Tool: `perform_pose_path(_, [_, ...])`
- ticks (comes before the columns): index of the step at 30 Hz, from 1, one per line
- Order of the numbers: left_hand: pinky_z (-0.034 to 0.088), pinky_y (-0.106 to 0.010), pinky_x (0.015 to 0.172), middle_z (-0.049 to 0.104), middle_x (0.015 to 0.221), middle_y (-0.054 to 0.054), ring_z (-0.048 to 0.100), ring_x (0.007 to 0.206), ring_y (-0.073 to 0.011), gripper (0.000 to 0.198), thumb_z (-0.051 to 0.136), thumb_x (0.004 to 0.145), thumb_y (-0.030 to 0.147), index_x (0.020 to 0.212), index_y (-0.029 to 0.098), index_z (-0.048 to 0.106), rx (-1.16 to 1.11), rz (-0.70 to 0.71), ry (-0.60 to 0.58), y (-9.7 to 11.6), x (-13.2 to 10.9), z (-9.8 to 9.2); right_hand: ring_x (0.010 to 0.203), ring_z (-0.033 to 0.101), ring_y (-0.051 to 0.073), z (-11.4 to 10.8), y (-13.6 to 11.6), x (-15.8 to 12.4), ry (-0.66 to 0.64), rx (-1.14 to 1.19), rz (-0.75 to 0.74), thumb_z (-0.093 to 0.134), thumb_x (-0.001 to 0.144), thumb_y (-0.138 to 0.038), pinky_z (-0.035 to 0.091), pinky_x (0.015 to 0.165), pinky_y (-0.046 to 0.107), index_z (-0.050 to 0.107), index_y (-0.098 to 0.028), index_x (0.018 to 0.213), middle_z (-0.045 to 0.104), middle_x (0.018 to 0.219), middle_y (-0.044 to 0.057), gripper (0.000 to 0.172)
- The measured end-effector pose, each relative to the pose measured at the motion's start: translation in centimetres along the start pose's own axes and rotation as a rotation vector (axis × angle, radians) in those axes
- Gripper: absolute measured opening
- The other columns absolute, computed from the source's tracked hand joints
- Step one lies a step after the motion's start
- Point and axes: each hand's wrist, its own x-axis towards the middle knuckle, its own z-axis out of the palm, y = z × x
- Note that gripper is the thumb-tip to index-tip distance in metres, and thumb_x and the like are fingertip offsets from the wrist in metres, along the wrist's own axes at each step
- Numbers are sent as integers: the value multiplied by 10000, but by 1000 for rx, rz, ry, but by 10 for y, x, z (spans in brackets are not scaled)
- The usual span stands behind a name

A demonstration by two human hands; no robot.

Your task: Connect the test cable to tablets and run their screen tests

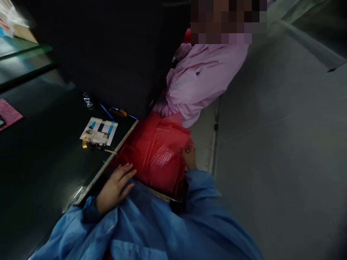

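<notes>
Red wrap: the pile (154, 155) of red plastic, bubble-textured in one patch, lies in front of the person, between the two hands and just beside the table's (40, 173) edge, not on its top.
Pile's axis: no single long axis stands out; several folds run away from the person, leaning a little right.
Right hand: the nearer of the two; this hand (189, 159) is at the pile's right edge, fingers bent against it, with the wrap to their left. Whether they pinch a layer or only rest there, I cannot tell.
Left hand: palm down, fingers spread and grasping nothing visible; this hand (115, 187) is at the pile's near left side, with the wrap ahead and to the right of the fingertips. Contact is unclear.
Board: the small assembly (99, 131) on a white sheet lies on the table, left of the pile and beyond the left hand, apart from both hands.
Pink sleeve: a co-worker's arm (200, 83) is just past the pile's far side.
</notes>
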Motion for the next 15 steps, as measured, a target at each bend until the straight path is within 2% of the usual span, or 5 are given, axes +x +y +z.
perform_pose_path(3, [284,-571,1168,480,1494,-139,331,1449,-290,497,505,945,292,1435,222,461,87,-7,-84,2,27,40,1132,588,226,-17,1,54,49,-51,27,579,948,-358,512,954,446,577,-223,1244,558,1328,90,325])
perform_pose_path(6, [188,-695,1137,339,1571,-200,222,1479,-376,733,638,856,448,1498,232,360,167,-17,-148,4,56,75,1109,604,238,-18,-8,100,-31,-64,-18,609,929,-372,524,930,467,563,-181,1256,576,1293,95,382])
perform_pose_path(8, [141,-751,1107,291,1582,-231,211,1472,-419,835,677,797,532,1505,240,344,185,-6,-163,4,74,93,1088,614,233,-15,-16,121,-81,-58,-42,619,923,-379,532,914,459,565,-175,1249,585,1275,94,389])
perform_pose_path(11, [147,-781,1075,293,1580,-232,256,1450,-437,799,633,811,575,1497,269,358,193,16,-168,2,89,111,1061,624,223,-10,-26,136,-120,-29,-65,618,923,-381,542,894,443,571,-174,1237,594,1254,91,379])
perform_pose_path(15, [177,-728,1082,325,1573,-213,280,1444,-400,606,426,947,467,1501,236,341,217,24,-170,-2,90,118,1037,631,215,-6,-35,131,-68,49,-103,607,932,-371,552,873,427,573,-171,1231,605,1231,87,362])
